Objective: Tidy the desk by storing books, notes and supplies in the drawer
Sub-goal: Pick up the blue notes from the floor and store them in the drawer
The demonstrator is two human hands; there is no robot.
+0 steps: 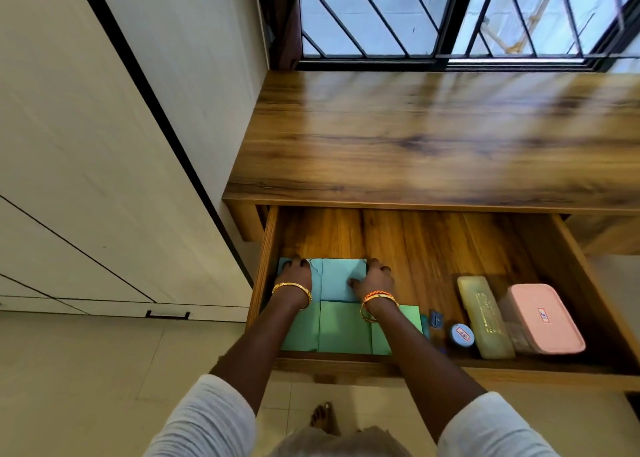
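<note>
Left hand (296,273) lies flat, fingers spread, on the left edge of the light-blue paper-covered books (341,278), which sit in the left part of the open wooden drawer (433,238), just behind the green-covered books (341,328). Right hand (374,278) presses flat on their right edge, so the stack lies between both palms, long axis left-right, neither hand gripping. Further right sit a small round blue tin (462,334), a yellow-green pencil box (485,316) and a pink-lidded plastic box (543,318); the desk top (433,134) shows bare, so likely only squaring remains.
</note>
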